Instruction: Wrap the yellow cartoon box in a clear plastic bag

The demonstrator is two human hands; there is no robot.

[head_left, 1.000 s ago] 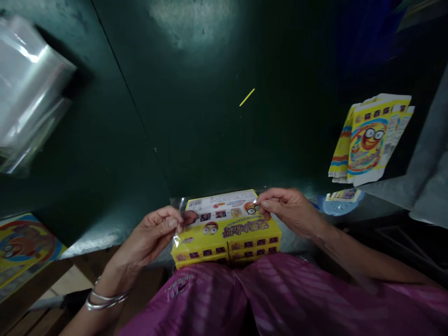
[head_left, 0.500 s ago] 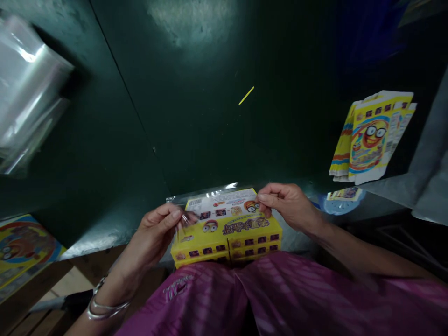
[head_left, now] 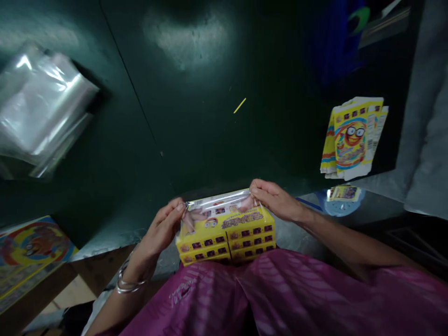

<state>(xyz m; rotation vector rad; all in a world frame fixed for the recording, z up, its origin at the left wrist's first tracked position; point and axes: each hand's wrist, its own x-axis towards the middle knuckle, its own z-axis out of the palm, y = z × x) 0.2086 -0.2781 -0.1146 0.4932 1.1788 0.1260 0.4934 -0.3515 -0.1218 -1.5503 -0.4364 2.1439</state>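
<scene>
A block of yellow printed boxes (head_left: 245, 228), stacked in two columns, stands against my body at the table's near edge. Clear plastic bag film (head_left: 220, 199) lies over the top of the boxes. At the left end, my left hand (head_left: 168, 221) pinches the film between thumb and fingers. My right hand (head_left: 271, 198) grips the film's other corner at the upper right of the boxes. Between the two hands the film edge is drawn fairly straight. Some fingers of both hands show through the plastic or are hidden by it.
A pile of clear plastic bags (head_left: 42, 107) lies at the left on the dark green table (head_left: 196, 135). Flattened yellow cartons (head_left: 352, 140) are stacked at the right, near a light blue dish (head_left: 341, 205). A yellow strip (head_left: 240, 105) lies mid-table. More yellow boxes (head_left: 33, 247) sit lower left.
The film edge has been drawn back over the top of the boxes toward my body. My right hand has shifted slightly left and closed on the film corner. The view has shifted a little.
</scene>
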